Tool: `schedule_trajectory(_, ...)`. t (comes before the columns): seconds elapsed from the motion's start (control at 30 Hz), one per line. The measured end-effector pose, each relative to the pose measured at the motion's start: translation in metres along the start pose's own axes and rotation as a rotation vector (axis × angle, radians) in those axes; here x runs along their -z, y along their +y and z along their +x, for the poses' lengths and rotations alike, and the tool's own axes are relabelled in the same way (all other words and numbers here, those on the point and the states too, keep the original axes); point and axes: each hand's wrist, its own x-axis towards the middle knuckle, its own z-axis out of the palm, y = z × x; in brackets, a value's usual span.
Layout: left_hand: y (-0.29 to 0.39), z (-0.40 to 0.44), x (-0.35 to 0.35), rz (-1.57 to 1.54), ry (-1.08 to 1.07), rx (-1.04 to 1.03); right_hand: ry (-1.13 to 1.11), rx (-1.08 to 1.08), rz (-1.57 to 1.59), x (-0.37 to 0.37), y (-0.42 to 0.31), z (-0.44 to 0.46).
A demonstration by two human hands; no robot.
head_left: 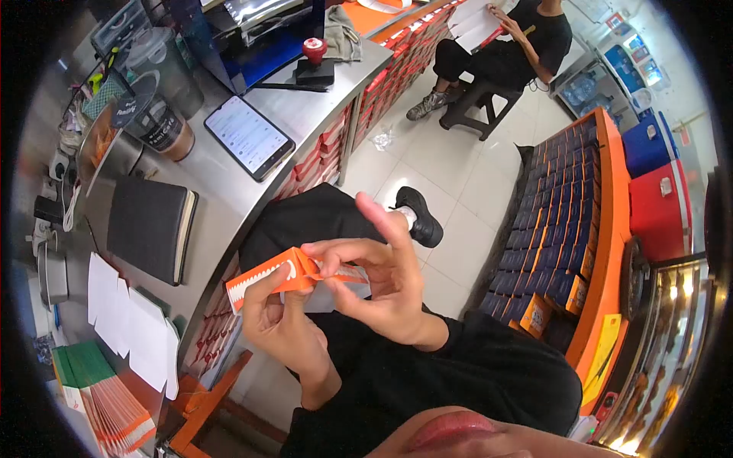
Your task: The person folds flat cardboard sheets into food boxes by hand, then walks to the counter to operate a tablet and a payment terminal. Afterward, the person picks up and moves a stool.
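An orange and white folded carton (pixel 263 278) is held up in front of my black clothing, near the counter edge. My left hand (pixel 286 324) grips its lower side, thumb and fingers pressed on it. At its right end my right hand (pixel 382 282) pinches a flap between thumb and a finger, with another finger stretched upward. White flat card pieces (pixel 131 328) lie on the counter to the left, above a fanned stack of green and orange cartons (pixel 107 397).
A black notebook (pixel 150 229), a phone (pixel 249 136), a drink cup (pixel 164 126) and a red-topped stamp (pixel 314 52) are on the metal counter (pixel 221 202). A seated person (pixel 527 38) holds paper at the back. An orange rack (pixel 611 175) of dark boxes stands right.
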Motion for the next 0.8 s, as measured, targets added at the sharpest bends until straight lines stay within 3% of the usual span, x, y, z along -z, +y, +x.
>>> schedule_trajectory(0.13, 0.003, -0.001, 0.000, -0.026, 0.033, 0.048, -0.060, 0.013, -0.109, -0.004, -0.001, -0.001)
schedule_trajectory(0.23, 0.004, 0.000, -0.006, -0.038, 0.073, 0.018, 0.075, -0.215, 0.289, -0.006, -0.004, 0.005)
schedule_trajectory(0.37, 0.001, -0.003, -0.002, -0.025, 0.045, 0.001, 0.081, -0.300, 0.327, -0.009, -0.009, 0.004)
schedule_trajectory(0.47, 0.005, -0.006, -0.001, -0.043, 0.031, -0.001, -0.021, -0.137, 0.174, -0.009, -0.008, 0.002)
schedule_trajectory(0.67, 0.002, -0.002, 0.001, -0.030, 0.074, 0.007, -0.107, -0.063, 0.002, -0.013, -0.001, 0.005)
schedule_trajectory(0.8, -0.002, 0.001, 0.003, -0.021, 0.073, 0.025, -0.106, -0.102, 0.120, -0.008, 0.003, 0.011)
